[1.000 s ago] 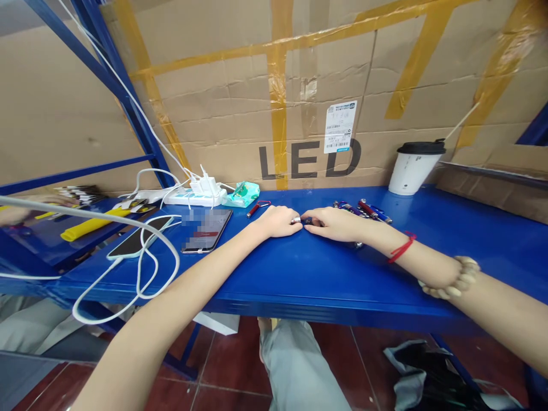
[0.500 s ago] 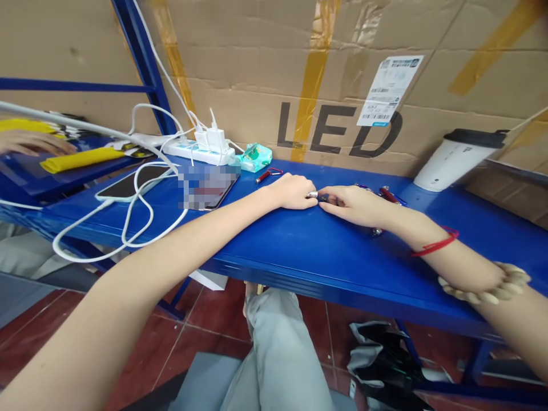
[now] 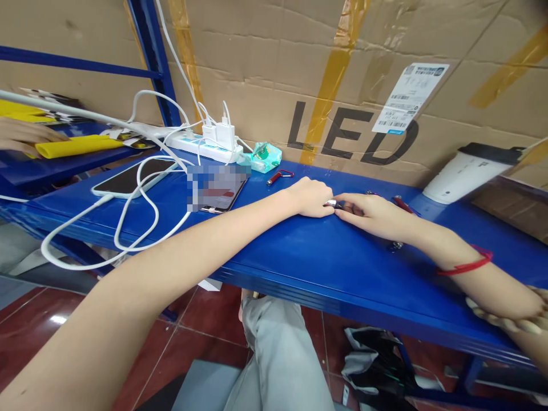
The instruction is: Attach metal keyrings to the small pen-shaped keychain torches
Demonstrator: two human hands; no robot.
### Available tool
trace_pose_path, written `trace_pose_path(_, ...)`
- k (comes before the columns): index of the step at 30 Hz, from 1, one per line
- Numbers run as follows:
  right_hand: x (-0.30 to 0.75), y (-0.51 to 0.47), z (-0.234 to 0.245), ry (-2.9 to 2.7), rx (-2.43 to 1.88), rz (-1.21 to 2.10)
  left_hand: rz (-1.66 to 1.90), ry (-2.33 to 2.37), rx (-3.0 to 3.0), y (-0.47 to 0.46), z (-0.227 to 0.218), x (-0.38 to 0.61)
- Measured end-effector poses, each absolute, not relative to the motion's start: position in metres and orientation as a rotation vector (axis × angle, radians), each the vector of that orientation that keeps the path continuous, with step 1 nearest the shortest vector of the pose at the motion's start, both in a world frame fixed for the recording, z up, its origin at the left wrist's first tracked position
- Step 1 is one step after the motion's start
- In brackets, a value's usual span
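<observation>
Above the blue bench, my left hand (image 3: pixel 311 197) is closed around a small silver-ended cylinder (image 3: pixel 331 203), most of it hidden in the fist. My right hand (image 3: pixel 379 216) meets it from the other side, thumb and fingers pinched at the dark end of the same piece. Under the right palm it is shadowed, so the exact grip is hard to see. Just left of my left hand lies a red mini flashlight with a carabiner (image 3: pixel 278 177). Behind my right wrist rests another red cylinder (image 3: pixel 405 205). A small shiny metal piece (image 3: pixel 396 246) lies below that wrist.
Two phones, one dark-screened (image 3: pixel 137 177), lie at left among looping white cables. A power strip (image 3: pixel 205 149) and a tissue pack (image 3: pixel 265 157) stand by the cardboard box (image 3: pixel 265 68). A lidded cup (image 3: pixel 466 174) is at right. Another person's hand (image 3: pixel 29 136) rests near yellow material.
The camera view has shifted, so the bench items and both hands sit farther right in the picture. Both hands remain together around the small cylinder.
</observation>
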State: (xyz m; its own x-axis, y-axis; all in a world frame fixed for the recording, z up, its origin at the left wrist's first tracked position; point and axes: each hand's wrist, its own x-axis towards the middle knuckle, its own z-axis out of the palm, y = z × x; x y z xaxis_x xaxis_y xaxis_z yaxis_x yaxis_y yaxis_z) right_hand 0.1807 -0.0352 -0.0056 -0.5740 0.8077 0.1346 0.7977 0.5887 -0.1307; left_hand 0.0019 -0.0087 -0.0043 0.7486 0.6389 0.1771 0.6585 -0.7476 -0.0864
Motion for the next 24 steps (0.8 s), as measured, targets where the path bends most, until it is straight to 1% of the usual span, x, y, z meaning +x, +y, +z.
trace_pose_path(7,0.1795,-0.0376,-0.0061,-2.614,-1.280,0.078,-0.235,-1.009,-2.830,-0.0058,-0.0067,-0.0003)
trace_pose_path(13,0.1762,-0.0370,-0.0113,-2.472,-1.298,-0.009,-0.208,-1.104,-2.819,-0.0083,-0.0051,0.0005)
trace_pose_path(19,0.1759,-0.0312,-0.0136,-2.331,-1.437,0.153,-0.143,-1.161,-2.821,-0.0116,-0.0005,0.0012)
trace_pose_path(24,0.1751,-0.0315,-0.0118,-2.305,-1.446,0.203,-0.131,-1.157,-2.791,-0.0125,-0.0010,0.0020)
